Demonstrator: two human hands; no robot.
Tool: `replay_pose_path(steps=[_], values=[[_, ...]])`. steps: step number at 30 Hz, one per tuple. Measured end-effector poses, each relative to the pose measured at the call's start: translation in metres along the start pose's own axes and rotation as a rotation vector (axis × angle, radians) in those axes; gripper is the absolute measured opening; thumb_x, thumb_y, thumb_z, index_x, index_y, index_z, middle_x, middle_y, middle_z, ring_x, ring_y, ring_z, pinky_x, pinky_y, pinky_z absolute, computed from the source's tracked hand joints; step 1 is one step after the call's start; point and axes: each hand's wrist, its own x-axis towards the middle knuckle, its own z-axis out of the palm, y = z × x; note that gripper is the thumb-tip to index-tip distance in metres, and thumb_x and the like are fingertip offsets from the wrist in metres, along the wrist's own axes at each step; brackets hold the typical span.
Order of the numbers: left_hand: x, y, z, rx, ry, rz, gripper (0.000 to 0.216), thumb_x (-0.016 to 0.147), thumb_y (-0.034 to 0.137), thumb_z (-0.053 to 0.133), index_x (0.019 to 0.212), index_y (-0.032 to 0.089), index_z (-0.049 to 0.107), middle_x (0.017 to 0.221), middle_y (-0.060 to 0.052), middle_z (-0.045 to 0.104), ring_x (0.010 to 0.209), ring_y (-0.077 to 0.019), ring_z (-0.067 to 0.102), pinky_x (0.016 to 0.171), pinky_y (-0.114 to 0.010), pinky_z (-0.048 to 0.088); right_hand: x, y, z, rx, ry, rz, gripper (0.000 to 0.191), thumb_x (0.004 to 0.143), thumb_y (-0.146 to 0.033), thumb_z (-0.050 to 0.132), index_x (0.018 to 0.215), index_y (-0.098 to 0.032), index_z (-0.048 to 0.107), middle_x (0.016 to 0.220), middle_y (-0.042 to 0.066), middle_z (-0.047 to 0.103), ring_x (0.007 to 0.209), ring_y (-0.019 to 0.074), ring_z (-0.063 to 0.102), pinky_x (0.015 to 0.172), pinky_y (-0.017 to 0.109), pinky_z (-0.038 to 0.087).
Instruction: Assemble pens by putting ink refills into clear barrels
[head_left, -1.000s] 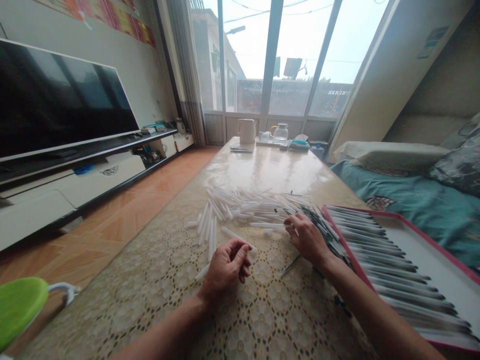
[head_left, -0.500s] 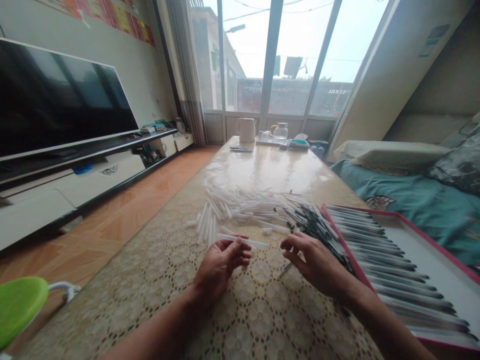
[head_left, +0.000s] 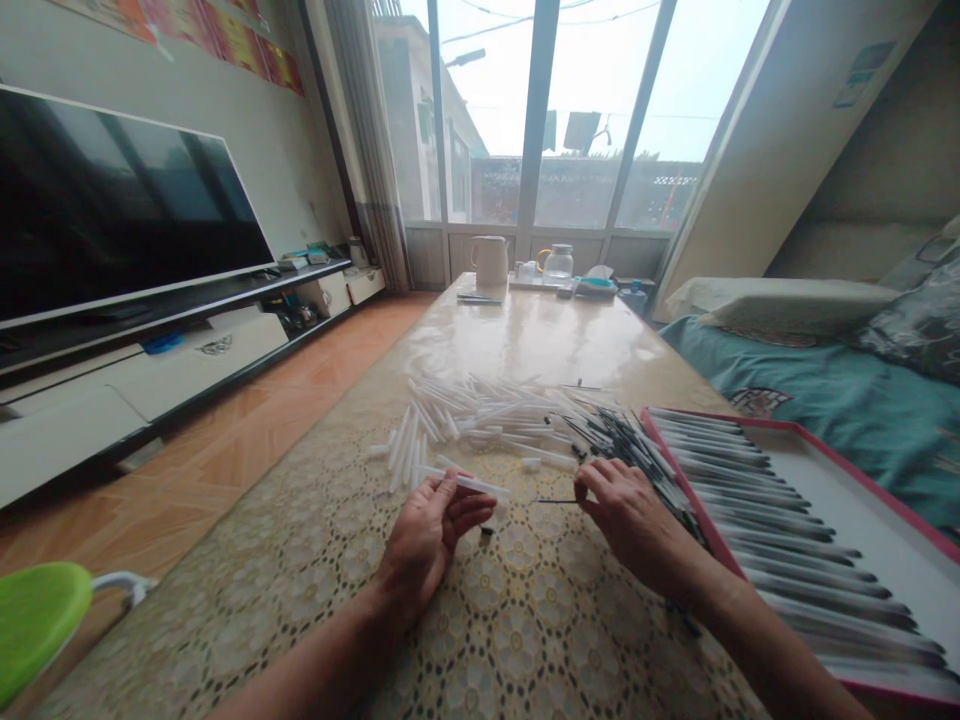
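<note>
My left hand (head_left: pixel 424 530) is closed on a white pen barrel (head_left: pixel 484 486), which points to the right above the patterned table. Below its fingertips shows a small black piece (head_left: pixel 487 531), perhaps a pen cap; whether it is held or lies on the table I cannot tell. My right hand (head_left: pixel 626 510) pinches a thin dark pen refill (head_left: pixel 556 501), its tip pointing left toward the barrel, with a gap between them. Beyond the hands lies a pile of white barrels (head_left: pixel 487 405). Dark refills (head_left: pixel 626 437) lie bunched behind my right hand.
A red-edged box (head_left: pixel 862 470) with a row of assembled-looking pens (head_left: pixel 795 540) stands at the right. At the table's far end are a jug (head_left: pixel 491 262), a glass pot (head_left: pixel 559 262) and a tissue pack (head_left: pixel 596 283). A green stool (head_left: pixel 41 625) stands at left.
A refill now shows in my right hand, level and pointing left. My left hand has shifted slightly left with the barrel, and the black piece has come into view below its fingers.
</note>
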Motion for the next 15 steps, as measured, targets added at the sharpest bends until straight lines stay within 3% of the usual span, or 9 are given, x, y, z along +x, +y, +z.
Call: replay_pose_path(steps=[5,15], values=[[0.003,0.000,-0.004,-0.050,0.016,0.033,0.011,0.088,0.017,0.051,0.080,0.012,0.057,0.071,-0.008,0.071,0.067,-0.0161,0.070,0.068,-0.026,0.057,-0.002,-0.026,-0.012,0.257,0.109,0.065,0.010,0.085,-0.016,0.043,0.076,-0.021,0.043,0.063,-0.003,0.049,0.055,0.0110,0.046,0.055,0.024,0.034],[0.004,0.001,-0.004,-0.090,0.006,0.057,0.007,0.085,0.017,0.055,0.080,0.013,0.057,0.070,-0.007,0.071,0.068,-0.0167,0.070,0.070,-0.027,0.057,-0.003,-0.036,-0.009,0.200,0.160,0.014,0.009,0.079,-0.014,0.045,0.073,-0.021,0.047,0.059,-0.004,0.047,0.051,0.0094,0.042,0.051,0.023,0.030]])
